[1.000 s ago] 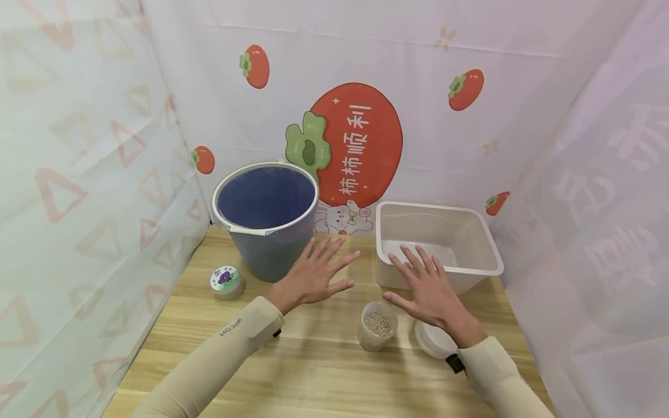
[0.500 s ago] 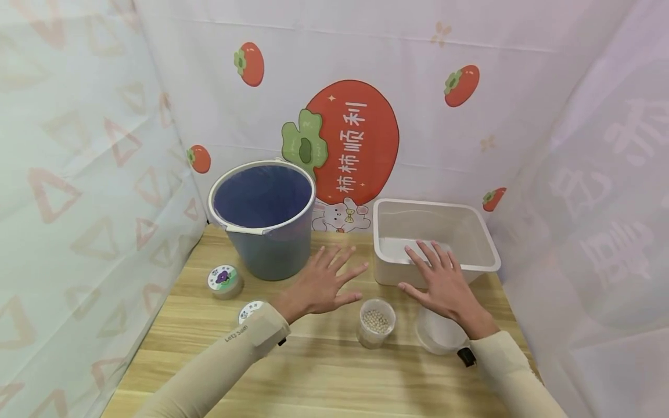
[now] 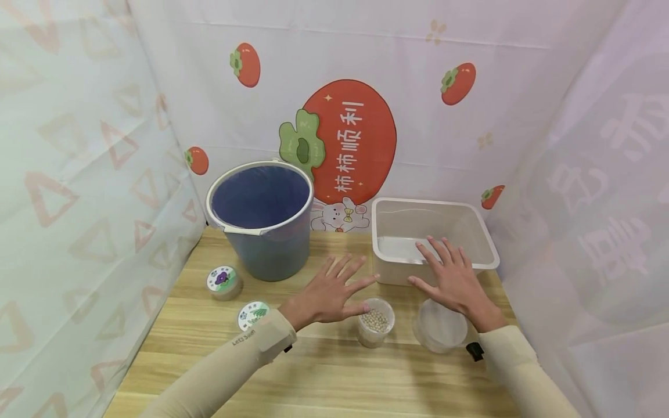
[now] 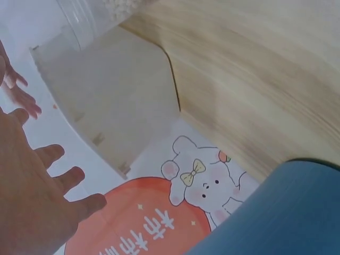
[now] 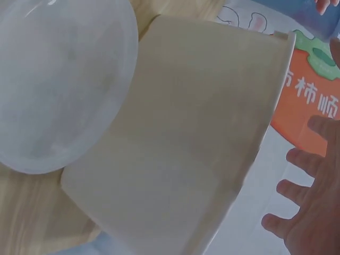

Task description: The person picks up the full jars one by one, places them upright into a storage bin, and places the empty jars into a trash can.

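Pellet cup [image 3: 372, 335] before 柿柿顺利 backdrop [image 3: 418, 133]

Left grip [image 3: 326, 295], fingers spread, at the cup's 10 o'clock; we can't tell thumb contact. Right grip [image 3: 456, 284], also splayed, at 2 o'clock near white bin [image 3: 387, 270]. Left sleeve [image 3: 251, 354] print starts "Lets", rest blurred. Purple-flower jar [image 3: 223, 283] and green-leaf jar [image 3: 252, 316] around 9 o'clock; we can't read their label characters.

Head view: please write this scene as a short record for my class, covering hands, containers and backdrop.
left hand: spread, holding nothing, contact with cup unclear
right hand: spread, overlapping tub in view
cup: upright, holds pale beads
bucket: blue, back left
tub: off-white, right of bucket
flower-lidded pot: beside bucket
second pot: partly behind left sleeve
clear container: right of cup
backdrop: white, red fruit prints
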Available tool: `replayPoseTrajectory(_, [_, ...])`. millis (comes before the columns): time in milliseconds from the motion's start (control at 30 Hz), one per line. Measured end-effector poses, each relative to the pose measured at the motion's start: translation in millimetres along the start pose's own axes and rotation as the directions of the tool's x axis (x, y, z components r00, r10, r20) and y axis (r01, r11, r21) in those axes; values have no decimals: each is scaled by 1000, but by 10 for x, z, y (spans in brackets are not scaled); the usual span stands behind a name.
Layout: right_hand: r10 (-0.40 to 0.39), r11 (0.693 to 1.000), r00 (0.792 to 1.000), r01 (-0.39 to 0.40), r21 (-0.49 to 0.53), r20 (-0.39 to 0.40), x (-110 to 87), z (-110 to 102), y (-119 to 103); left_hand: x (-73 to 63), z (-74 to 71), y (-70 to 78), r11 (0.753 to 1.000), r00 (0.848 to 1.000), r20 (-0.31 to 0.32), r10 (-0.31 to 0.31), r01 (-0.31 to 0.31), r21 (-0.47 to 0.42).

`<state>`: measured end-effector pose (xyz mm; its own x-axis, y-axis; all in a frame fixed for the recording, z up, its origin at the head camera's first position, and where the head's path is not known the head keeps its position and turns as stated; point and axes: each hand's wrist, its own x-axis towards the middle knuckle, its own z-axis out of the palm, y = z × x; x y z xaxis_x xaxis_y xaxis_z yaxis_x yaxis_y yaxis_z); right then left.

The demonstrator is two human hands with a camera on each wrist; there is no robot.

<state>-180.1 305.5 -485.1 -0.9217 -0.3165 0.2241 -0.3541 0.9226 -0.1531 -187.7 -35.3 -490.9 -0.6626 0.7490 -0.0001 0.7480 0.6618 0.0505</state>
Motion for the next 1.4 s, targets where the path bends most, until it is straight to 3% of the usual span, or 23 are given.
replayPoseTrajectory(433, [32, 999, 999, -32, 0, -25, -50, -41, 206, 32, 173, 143, 999, 997, 59, 52, -53, 13])
replayPoseTrajectory(833, [46, 999, 998, -47, -22, -35, -103, -78, 377, 58, 270, 240, 995, 993, 65, 94, -93, -28])
replayPoseTrajectory(1200, [87, 996, 996, -87, -14, -25, -137, -71, 517, 87, 446, 336, 991, 990, 81, 116, -110, -69])
replayPoseTrajectory(1400, [89, 996, 995, -89, -15, -34, -153, -71, 575, 98, 500, 395, 991, 987, 88, 132, -130, -25])
